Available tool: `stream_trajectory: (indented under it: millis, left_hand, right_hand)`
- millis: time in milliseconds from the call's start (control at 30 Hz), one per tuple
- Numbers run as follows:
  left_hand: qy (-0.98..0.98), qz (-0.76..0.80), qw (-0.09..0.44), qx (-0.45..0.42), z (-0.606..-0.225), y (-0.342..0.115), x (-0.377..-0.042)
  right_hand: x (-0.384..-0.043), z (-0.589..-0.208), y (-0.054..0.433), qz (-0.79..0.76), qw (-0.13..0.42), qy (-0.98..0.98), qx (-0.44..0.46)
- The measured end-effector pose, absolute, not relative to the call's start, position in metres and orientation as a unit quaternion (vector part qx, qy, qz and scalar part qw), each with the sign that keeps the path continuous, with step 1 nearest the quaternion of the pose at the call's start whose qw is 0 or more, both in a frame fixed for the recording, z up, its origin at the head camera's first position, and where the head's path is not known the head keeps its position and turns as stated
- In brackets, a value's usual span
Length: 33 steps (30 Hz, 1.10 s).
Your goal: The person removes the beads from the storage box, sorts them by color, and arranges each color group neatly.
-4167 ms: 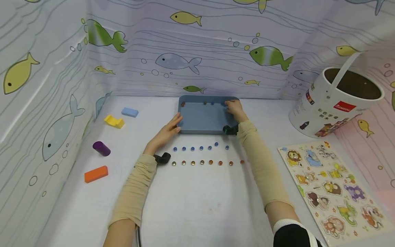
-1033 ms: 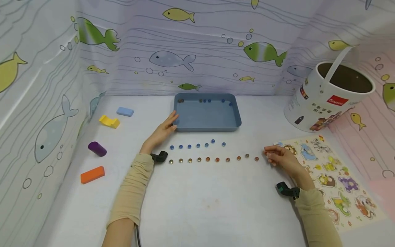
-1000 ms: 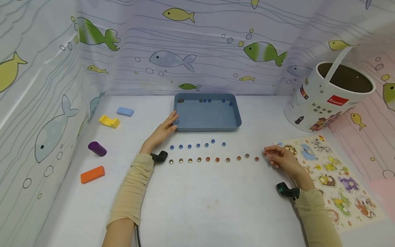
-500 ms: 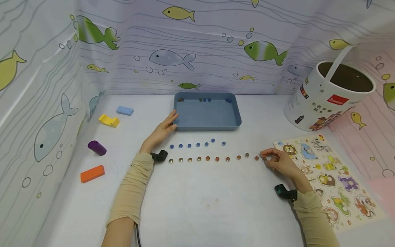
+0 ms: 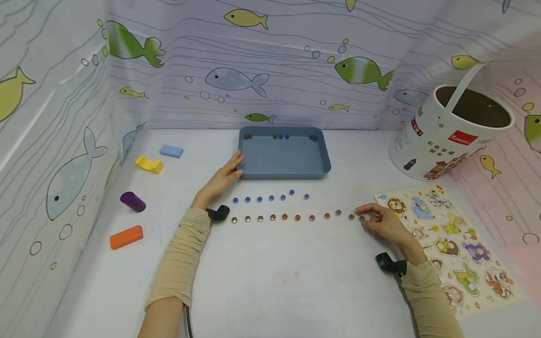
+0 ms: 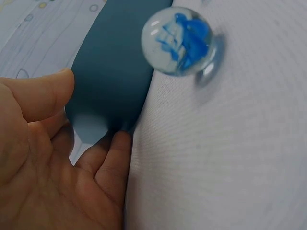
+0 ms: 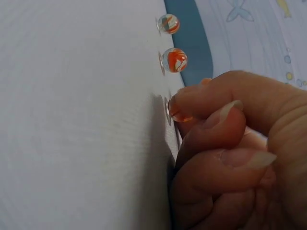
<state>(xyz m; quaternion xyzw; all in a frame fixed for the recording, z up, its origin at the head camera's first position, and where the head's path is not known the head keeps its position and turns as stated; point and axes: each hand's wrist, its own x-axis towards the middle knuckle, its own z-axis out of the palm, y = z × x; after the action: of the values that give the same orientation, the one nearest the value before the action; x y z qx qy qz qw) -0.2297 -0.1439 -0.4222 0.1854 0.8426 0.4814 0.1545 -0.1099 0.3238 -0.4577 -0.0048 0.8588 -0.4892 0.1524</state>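
My left hand [image 5: 218, 183] rests with its fingers extended against the left end of a blue-grey tray [image 5: 284, 176]. A clear marble with a blue swirl [image 6: 177, 41] lies near that hand in the left wrist view. My right hand [image 5: 389, 227] pinches a marble [image 5: 361, 218] on the table between thumb and index finger, at the right end of a row of orange and brownish marbles [image 5: 297, 218]. Fingertips partly cover this marble in the right wrist view. A second row of blue marbles [image 5: 259, 199] lies between that row and the tray.
Several marbles [image 5: 281, 137] lie along the tray's far wall. On the left are a blue block [image 5: 171, 151], yellow arch [image 5: 150, 165], purple cylinder [image 5: 133, 202] and orange block [image 5: 127, 237]. A white bucket [image 5: 448, 141] and animal puzzle board [image 5: 452, 249] stand at right.
My right hand has gone from the tray to the right end of the orange row, then slightly left, and the row has grown longer. Marbles in the tray have shifted; my left hand stays put.
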Motion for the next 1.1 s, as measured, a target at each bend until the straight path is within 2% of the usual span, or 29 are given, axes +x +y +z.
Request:
stream_trajectory:
  millis: [200, 367, 500, 667, 833, 1000, 1100]
  left_hand:
    - [0.839, 0.486, 0.151, 0.192, -0.437, -0.148, -0.237]
    - [0.841, 0.486, 0.138, 0.193, -0.464, -0.156, -0.251]
    - [0.838, 0.493, 0.138, 0.188, -0.465, -0.157, -0.252]
    - [0.836, 0.496, 0.139, 0.19, -0.463, -0.154, -0.25]
    - [0.839, 0.489, 0.14, 0.195, -0.464, -0.152, -0.25]
    - [0.838, 0.493, 0.136, 0.193, -0.463, -0.152, -0.249]
    - [0.838, 0.492, 0.136, 0.195, -0.463, -0.154, -0.25]
  right_hand:
    - [-0.124, -0.435, 0.33, -0.519, 0.129, 0.844, -0.037]
    - [-0.163, -0.409, 0.327, -0.534, 0.095, 0.835, -0.092]
    - [-0.202, -0.388, 0.305, -0.526, 0.108, 0.835, -0.116]
    - [-0.251, -0.376, 0.264, -0.553, 0.154, 0.813, -0.094]
    - [-0.291, -0.379, 0.229, -0.599, 0.191, 0.773, -0.081]
    - [-0.317, -0.389, 0.198, -0.67, 0.184, 0.719, 0.007]
    - [-0.325, -0.397, 0.183, -0.654, 0.175, 0.734, 0.057]
